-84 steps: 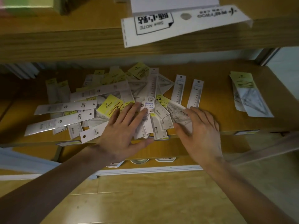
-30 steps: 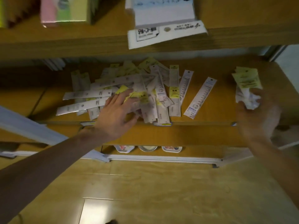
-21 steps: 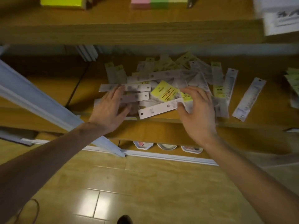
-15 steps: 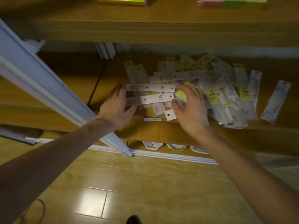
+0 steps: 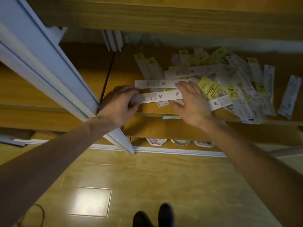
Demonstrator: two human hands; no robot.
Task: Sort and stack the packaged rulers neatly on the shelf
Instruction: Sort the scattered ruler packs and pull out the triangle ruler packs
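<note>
A loose heap of packaged rulers [image 5: 226, 82], white sleeves with yellow labels, covers the wooden shelf [image 5: 147, 117]. My left hand [image 5: 119, 104] pinches the left end of one long white ruler pack [image 5: 157, 97] lying across the shelf's front. A second long white pack [image 5: 155, 84] lies just behind it. My right hand [image 5: 191, 102] rests flat, fingers straight, over the right ends of these packs and on the heap's edge. One ruler pack [image 5: 290, 99] lies apart at the far right.
A white slanted frame bar [image 5: 49, 66] crosses the left of the view next to my left hand. Another shelf board [image 5: 164, 17] hangs overhead. Small dishes [image 5: 180, 142] sit on a lower shelf. Wooden floor and my shoes [image 5: 152, 217] are below.
My left hand has closed its fingers on the end of the nearer long pack and drawn it toward the shelf's front. My right hand has flattened over the packs. The view shifted left.
</note>
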